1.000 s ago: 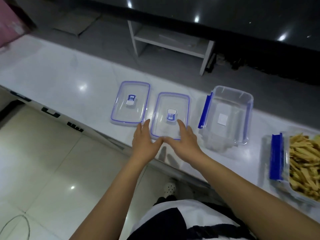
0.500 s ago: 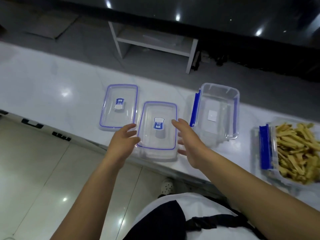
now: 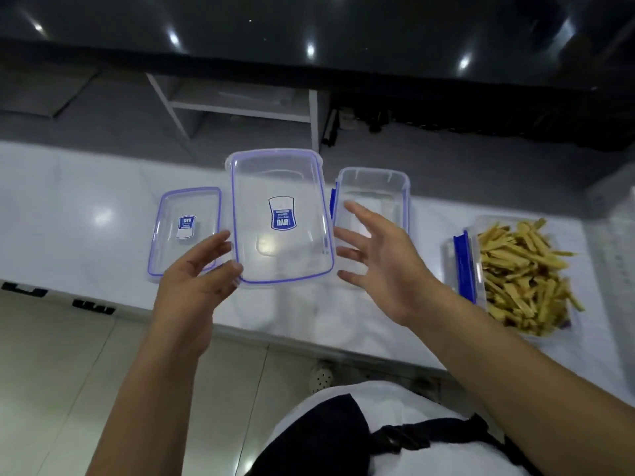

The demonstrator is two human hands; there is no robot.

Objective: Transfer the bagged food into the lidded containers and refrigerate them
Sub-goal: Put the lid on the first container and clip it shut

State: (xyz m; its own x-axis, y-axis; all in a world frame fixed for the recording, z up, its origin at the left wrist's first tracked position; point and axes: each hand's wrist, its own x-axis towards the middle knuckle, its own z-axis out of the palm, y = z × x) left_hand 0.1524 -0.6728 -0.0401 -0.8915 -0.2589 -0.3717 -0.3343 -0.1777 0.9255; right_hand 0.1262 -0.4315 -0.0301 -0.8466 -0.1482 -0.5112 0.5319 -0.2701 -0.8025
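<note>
Left hand (image 3: pixel 196 273) grip lifting clear lid (image 3: pixel 280 218), right hand (image 3: pixel 381 255) splayed beside

Only 1 head-worn view looks forward and steeply down, close over the near edge of the white counter (image 3: pixel 86 214).

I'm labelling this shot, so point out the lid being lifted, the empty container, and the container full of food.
lifted lid (image 3: pixel 280 214): head view, on its blue label.
empty container (image 3: pixel 372 187): head view, on its clear inside.
filled container (image 3: pixel 464 266): head view, on its blue side clasp.
</note>
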